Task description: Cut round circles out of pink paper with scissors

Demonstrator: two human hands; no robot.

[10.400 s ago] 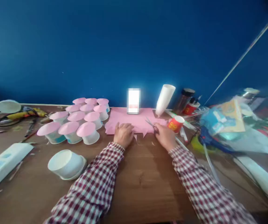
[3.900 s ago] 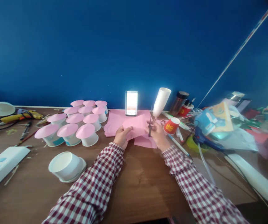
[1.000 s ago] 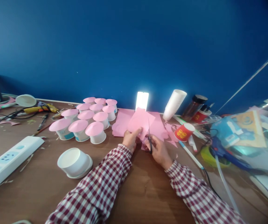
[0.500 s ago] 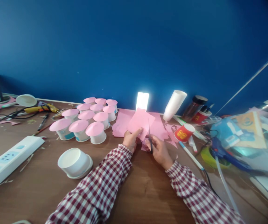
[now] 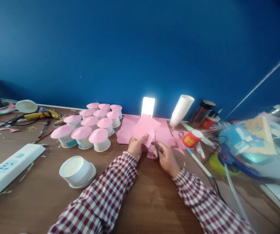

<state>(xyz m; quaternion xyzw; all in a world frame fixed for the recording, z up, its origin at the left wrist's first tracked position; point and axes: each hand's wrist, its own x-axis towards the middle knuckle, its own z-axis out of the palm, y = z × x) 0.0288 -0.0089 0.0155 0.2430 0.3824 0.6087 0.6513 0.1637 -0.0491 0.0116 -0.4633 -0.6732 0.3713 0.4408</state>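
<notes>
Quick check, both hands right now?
Left hand: closed, pinching a sheet of pink paper, thumb on top.
Right hand: closed around the handles of the scissors, blades pointing away from the person.

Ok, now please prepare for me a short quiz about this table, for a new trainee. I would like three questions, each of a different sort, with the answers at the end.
1. Which hand holds the scissors?

2. True or false: the thumb of the left hand lies on pink paper.

3. How many white cups with pink tops stand together in rows?
A) six
B) nine
C) twelve

Key:
1. The right hand.
2. True.
3. C.
</notes>
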